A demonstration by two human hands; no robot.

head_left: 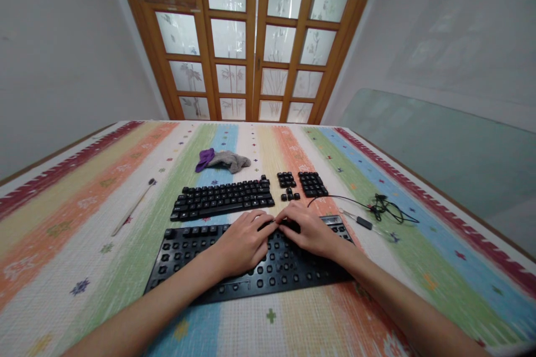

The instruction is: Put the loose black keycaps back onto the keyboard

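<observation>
A black keyboard base (234, 288) with most of its keycaps off lies in front of me, bare key sockets showing. Part of its top row carries keycaps (196, 231) at the left. Over the upper middle of the base, my left hand (247, 240) is bent with its fingertips pressed together. My right hand (307, 228) meets it there, thumb and forefinger pinched at the top row. Whatever sits between the fingertips is hidden by the fingers. Just beyond the base, loose black keycaps (224, 199) lie arranged in keyboard order.
Smaller keycap groups (313, 184) lie to the right of the main block. A black cable (379, 209) is coiled at the right, beside a screwdriver-like tool (364, 223). A thin brush (134, 206) rests at the left. A grey and purple cloth (224, 161) lies behind on the striped tablecloth (96, 268).
</observation>
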